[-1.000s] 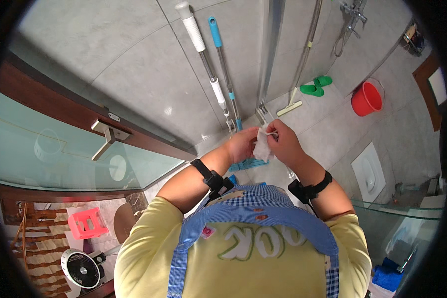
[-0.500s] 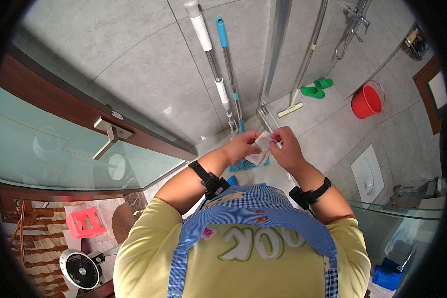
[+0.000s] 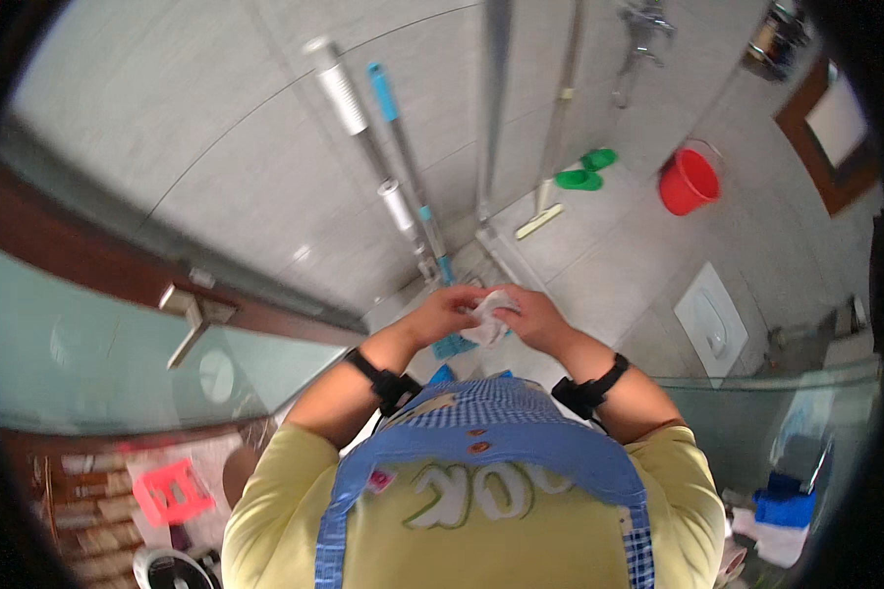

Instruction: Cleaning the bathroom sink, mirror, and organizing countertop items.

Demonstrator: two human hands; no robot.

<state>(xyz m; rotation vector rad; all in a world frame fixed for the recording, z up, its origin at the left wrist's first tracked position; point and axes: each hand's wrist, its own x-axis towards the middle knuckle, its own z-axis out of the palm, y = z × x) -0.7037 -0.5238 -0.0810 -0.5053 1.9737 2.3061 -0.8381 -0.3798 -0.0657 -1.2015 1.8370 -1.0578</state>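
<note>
In front of my chest, both hands meet around a crumpled whitish cloth (image 3: 485, 324), thin like a wipe. My left hand (image 3: 444, 312) grips its left side, and the fingers of my right hand (image 3: 534, 320) close over its right and upper part. Some of the cloth is covered by the fingers. Just beneath, partly hidden by my hands, lies a blue mop head (image 3: 454, 347) on the floor. A white-handled mop (image 3: 342, 95) and a blue-handled mop (image 3: 384, 95) lean against the grey tiled wall, a little to the left.
On the left, a brown-framed frosted glass door (image 3: 69, 339) has a metal handle (image 3: 196, 319). Beyond are a squeegee (image 3: 539, 223), green slippers (image 3: 580, 180) and a red bucket (image 3: 690, 183). A squat toilet (image 3: 714, 319) lies right, behind a glass panel (image 3: 776, 393). A pink stool (image 3: 174, 491) stands lower left.
My hands have drawn closer together, and the cloth is more bunched between them. The whole view has swung and is blurred by motion.
</note>
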